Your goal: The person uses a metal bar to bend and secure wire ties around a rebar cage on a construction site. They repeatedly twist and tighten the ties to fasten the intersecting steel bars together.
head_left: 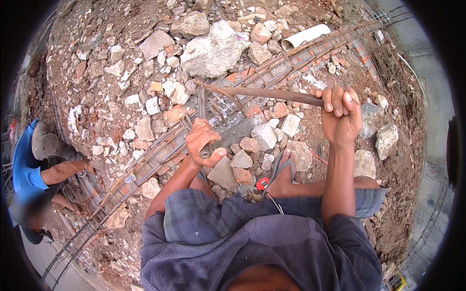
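My left hand (201,141) is closed around a narrow bundle of grey wire (202,104), whose cut end sticks out beside the thumb. My right hand (341,112) grips one end of a long brown bar (272,92), with the fingers curled over it. The bar reaches left across the rubble, and its far end overlaps the upper part of the wire bundle; whether they touch, I cannot tell. A thin, bent rusty rod (224,93) shows at that crossing. Under both hands runs a long rebar cage (167,140), slanting from lower left to upper right.
Broken concrete, including a large pale chunk (212,50), and brick pieces cover the soil. A white pipe (306,37) lies beyond the cage. At left, another person in a blue shirt (29,160) crouches by the rebar. A red round object (262,183) sits beside my sandalled foot (281,175).
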A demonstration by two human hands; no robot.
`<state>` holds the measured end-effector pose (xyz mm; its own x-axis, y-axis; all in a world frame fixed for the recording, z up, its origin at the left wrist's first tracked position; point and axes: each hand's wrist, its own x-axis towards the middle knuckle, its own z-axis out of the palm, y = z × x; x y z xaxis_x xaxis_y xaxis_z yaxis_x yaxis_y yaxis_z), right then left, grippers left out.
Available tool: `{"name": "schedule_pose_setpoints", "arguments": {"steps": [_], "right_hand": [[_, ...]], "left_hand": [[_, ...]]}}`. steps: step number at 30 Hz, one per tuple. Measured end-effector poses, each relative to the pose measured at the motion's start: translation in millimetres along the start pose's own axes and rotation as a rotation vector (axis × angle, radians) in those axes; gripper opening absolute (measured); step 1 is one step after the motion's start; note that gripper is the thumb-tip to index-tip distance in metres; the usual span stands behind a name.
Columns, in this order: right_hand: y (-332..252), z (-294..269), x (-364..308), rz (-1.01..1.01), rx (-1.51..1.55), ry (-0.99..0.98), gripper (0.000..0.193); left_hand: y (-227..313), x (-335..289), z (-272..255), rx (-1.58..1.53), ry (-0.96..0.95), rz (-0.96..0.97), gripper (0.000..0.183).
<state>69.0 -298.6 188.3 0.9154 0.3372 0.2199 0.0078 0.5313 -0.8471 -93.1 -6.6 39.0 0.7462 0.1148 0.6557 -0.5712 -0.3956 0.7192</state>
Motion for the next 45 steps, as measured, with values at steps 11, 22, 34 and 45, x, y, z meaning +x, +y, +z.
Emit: {"name": "schedule_pose_setpoints", "arguments": {"steps": [11, 22, 34, 45], "right_hand": [[6.2, -2.2, -2.0, -0.032, 0.066, -0.019, 0.037], [-9.6, 33.7, 95.9, -0.041, 0.093, -0.09, 0.043], [-25.8, 51.2, 70.6, -0.027, 0.003, -0.209, 0.044], [-8.4, 35.8, 69.1, -0.078, 0.058, -0.117, 0.038]], "left_hand": [[49.1, -19.1, -32.8, -0.134, -0.443, -0.599, 0.057], [33.7, -17.5, -26.6, -0.572, 0.111, -1.612, 0.017], [54.4, -33.3, 18.0, -0.511, 0.212, -1.692, 0.019], [50.6, -24.5, 68.2, -0.281, 0.386, -1.857, 0.023]]}}
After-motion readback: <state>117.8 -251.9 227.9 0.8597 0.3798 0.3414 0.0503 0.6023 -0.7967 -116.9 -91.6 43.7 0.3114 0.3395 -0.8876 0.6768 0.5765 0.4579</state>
